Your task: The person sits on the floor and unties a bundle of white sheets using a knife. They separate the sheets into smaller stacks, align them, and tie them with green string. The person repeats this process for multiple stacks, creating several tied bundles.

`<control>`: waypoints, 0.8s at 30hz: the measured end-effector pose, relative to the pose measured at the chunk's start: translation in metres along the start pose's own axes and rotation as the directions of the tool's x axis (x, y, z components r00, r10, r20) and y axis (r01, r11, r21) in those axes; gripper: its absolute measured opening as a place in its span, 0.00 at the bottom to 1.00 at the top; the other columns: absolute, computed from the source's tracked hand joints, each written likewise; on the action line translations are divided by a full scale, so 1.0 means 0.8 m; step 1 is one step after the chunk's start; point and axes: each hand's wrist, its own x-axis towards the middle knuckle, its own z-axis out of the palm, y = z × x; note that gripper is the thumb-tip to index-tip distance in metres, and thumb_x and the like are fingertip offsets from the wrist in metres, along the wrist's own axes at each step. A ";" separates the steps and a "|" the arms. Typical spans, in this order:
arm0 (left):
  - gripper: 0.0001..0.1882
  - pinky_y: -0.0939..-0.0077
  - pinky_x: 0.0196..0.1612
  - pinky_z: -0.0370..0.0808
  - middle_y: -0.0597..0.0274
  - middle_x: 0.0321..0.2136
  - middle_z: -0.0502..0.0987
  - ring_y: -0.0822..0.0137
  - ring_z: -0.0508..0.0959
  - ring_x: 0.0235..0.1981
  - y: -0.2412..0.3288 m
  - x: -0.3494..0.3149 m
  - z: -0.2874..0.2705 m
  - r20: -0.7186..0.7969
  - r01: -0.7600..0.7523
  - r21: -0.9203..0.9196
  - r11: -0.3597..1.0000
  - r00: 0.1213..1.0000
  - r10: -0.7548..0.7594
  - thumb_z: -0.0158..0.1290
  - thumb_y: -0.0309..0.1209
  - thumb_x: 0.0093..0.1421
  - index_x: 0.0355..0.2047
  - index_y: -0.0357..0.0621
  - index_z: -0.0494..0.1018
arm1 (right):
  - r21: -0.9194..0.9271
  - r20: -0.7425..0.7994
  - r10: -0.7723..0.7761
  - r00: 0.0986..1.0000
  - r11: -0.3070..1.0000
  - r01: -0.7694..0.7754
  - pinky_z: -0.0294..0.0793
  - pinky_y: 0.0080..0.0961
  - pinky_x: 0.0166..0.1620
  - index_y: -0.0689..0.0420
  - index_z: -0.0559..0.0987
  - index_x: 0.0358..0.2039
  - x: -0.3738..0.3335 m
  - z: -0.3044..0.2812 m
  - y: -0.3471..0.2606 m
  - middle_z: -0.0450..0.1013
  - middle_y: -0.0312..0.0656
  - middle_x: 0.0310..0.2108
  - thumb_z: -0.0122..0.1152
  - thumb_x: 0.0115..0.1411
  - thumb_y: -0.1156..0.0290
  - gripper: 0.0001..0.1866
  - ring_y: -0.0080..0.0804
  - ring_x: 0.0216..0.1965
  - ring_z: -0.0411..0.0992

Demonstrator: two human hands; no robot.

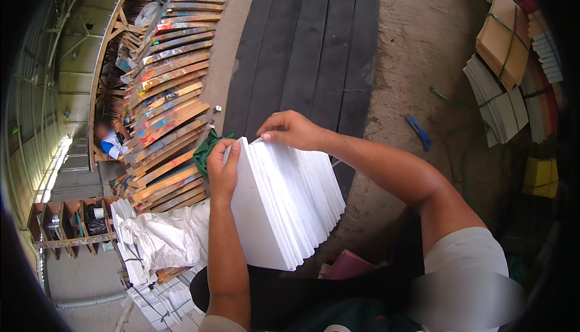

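A thick stack of white sheets or thin boards [287, 202] stands on edge in front of me, its edges slightly fanned toward the right. My left hand [223, 166] is at the stack's upper left corner, its thumb up against the front sheet. Bunched in its fingers is a dark green cloth [209, 152]. Over the stack's top edge, my right hand [292, 130] is closed, with thumb and bent fingers pressed together close to the sheets. Whatever lies between those fingertips is too small to make out.
Long black strips [296, 42] cover the ground ahead. Paint-stained wooden boards [175, 84] are piled left, beside a white sack [178, 235]. At right lie strapped bundles of brown sheets [504, 39], a blue tool [418, 132] and a yellow block [539, 177]. A person [113, 141] is far left.
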 end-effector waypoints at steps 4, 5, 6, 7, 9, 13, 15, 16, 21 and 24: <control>0.17 0.80 0.42 0.69 0.69 0.30 0.77 0.77 0.72 0.35 0.000 0.000 -0.001 -0.007 0.045 -0.055 0.997 0.999 -0.046 0.57 0.41 0.72 0.37 0.37 0.77 | -0.051 0.007 -0.036 0.999 0.998 0.036 0.76 0.35 0.56 0.57 0.86 0.50 -0.001 -0.005 0.017 0.80 0.44 0.45 0.63 0.70 0.64 0.14 0.38 0.50 0.78; 0.16 0.80 0.42 0.69 0.69 0.30 0.76 0.77 0.71 0.35 -0.002 0.000 -0.001 -0.005 0.050 -0.067 0.996 0.999 -0.050 0.57 0.41 0.72 0.37 0.37 0.77 | -0.062 0.015 -0.057 0.998 0.996 0.058 0.75 0.35 0.57 0.57 0.86 0.51 -0.002 -0.006 0.020 0.80 0.44 0.45 0.62 0.71 0.64 0.14 0.38 0.50 0.77; 0.16 0.80 0.42 0.68 0.70 0.30 0.76 0.77 0.71 0.35 -0.003 0.001 -0.001 -0.003 0.048 -0.077 0.996 0.999 -0.048 0.57 0.41 0.72 0.37 0.37 0.77 | -0.072 0.026 -0.058 0.998 0.996 0.060 0.75 0.37 0.57 0.57 0.86 0.51 -0.001 -0.007 0.023 0.80 0.45 0.46 0.61 0.71 0.65 0.14 0.40 0.52 0.77; 0.16 0.81 0.42 0.68 0.70 0.30 0.76 0.77 0.71 0.35 -0.004 0.000 -0.001 -0.002 0.047 -0.088 0.995 0.999 -0.048 0.57 0.41 0.72 0.36 0.38 0.77 | -0.081 0.038 -0.057 0.998 0.995 0.060 0.75 0.38 0.58 0.57 0.86 0.50 0.000 -0.007 0.022 0.80 0.47 0.47 0.61 0.70 0.67 0.13 0.42 0.53 0.77; 0.16 0.81 0.42 0.68 0.70 0.30 0.76 0.77 0.70 0.35 -0.005 -0.001 -0.001 0.005 0.058 -0.106 0.993 0.998 -0.058 0.57 0.41 0.72 0.36 0.38 0.77 | -0.091 0.062 -0.056 0.997 0.994 0.062 0.75 0.39 0.59 0.56 0.86 0.50 0.002 -0.007 0.019 0.80 0.48 0.48 0.60 0.70 0.68 0.13 0.45 0.54 0.77; 0.16 0.81 0.42 0.67 0.70 0.30 0.75 0.78 0.70 0.35 -0.004 0.001 0.000 0.018 0.073 -0.119 0.990 0.997 -0.071 0.57 0.41 0.72 0.37 0.38 0.77 | -0.122 0.091 -0.044 0.995 0.991 0.055 0.74 0.40 0.59 0.56 0.86 0.52 0.005 -0.012 0.021 0.79 0.49 0.49 0.58 0.71 0.68 0.15 0.46 0.55 0.77; 0.16 0.81 0.42 0.67 0.70 0.30 0.75 0.78 0.70 0.35 -0.007 0.002 0.000 0.017 0.068 -0.117 0.991 0.998 -0.067 0.57 0.41 0.72 0.37 0.38 0.76 | -0.125 0.101 -0.026 0.995 0.991 0.039 0.74 0.40 0.60 0.56 0.86 0.52 0.004 -0.015 0.021 0.79 0.49 0.50 0.57 0.71 0.67 0.15 0.46 0.56 0.76; 0.16 0.81 0.42 0.67 0.70 0.30 0.75 0.78 0.70 0.35 -0.009 0.002 -0.001 0.014 0.066 -0.117 0.991 0.998 -0.065 0.57 0.41 0.72 0.36 0.38 0.76 | -0.115 0.108 -0.017 0.994 0.993 0.029 0.74 0.40 0.60 0.56 0.85 0.53 0.003 -0.016 0.019 0.79 0.50 0.51 0.56 0.71 0.67 0.15 0.46 0.56 0.76; 0.17 0.81 0.42 0.67 0.71 0.30 0.75 0.78 0.70 0.35 -0.008 0.001 -0.002 0.002 0.056 -0.090 0.994 0.998 -0.056 0.57 0.41 0.72 0.36 0.38 0.76 | -0.090 0.104 0.051 0.993 0.995 -0.042 0.73 0.39 0.62 0.57 0.85 0.54 -0.004 -0.022 0.015 0.79 0.50 0.52 0.54 0.73 0.68 0.16 0.45 0.58 0.76; 0.17 0.81 0.42 0.67 0.71 0.30 0.75 0.78 0.70 0.35 -0.007 0.001 -0.001 0.005 0.054 -0.091 0.994 0.999 -0.054 0.57 0.41 0.72 0.36 0.38 0.77 | -0.126 0.122 0.064 0.990 0.991 -0.048 0.72 0.39 0.63 0.57 0.84 0.55 -0.006 -0.025 0.014 0.78 0.50 0.54 0.53 0.73 0.68 0.16 0.45 0.58 0.75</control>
